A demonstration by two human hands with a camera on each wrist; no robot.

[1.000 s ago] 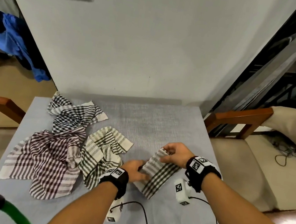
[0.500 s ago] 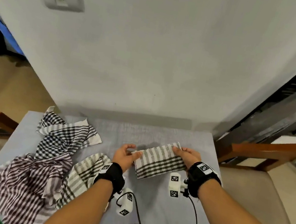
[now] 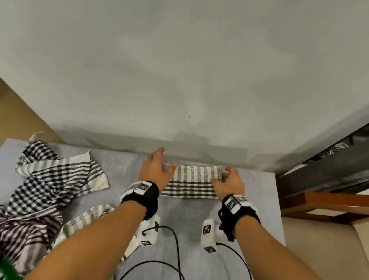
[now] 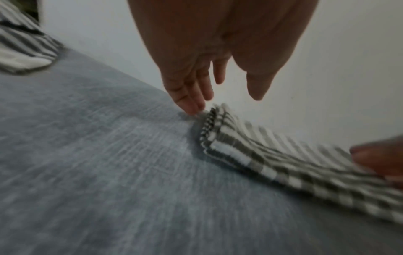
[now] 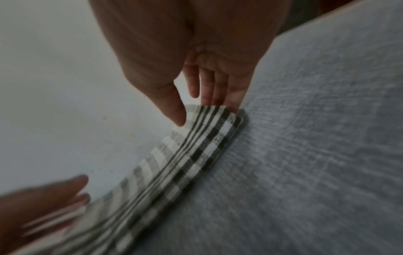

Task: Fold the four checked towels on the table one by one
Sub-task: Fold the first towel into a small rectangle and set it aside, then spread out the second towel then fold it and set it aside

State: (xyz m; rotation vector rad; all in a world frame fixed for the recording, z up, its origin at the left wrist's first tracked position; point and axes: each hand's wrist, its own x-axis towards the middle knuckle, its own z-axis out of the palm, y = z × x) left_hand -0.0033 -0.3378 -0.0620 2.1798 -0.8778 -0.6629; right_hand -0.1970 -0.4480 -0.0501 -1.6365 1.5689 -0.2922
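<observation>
At the table's [image 3: 221, 253] far edge, toward 12 o'clock against the wall, a folded checked towel [image 3: 193, 180] lies flat as a person sets it down. The left hand [image 3: 155, 169] hovers at the towel's 9 o'clock end, fingers straight and loose, fingertips [image 4: 191, 107] just at its corner, gripping nothing. The right hand [image 3: 229, 182] sits at the 3 o'clock end, thumb above and fingers behind the corner, relaxed rather than pinching as far as the blurred wrist view shows. The first towel looks finished. Three unfolded towels [image 3: 52, 182] wait in a heap at 9 o'clock; the next move likely calls for drawing one clear and spreading it flat.
</observation>
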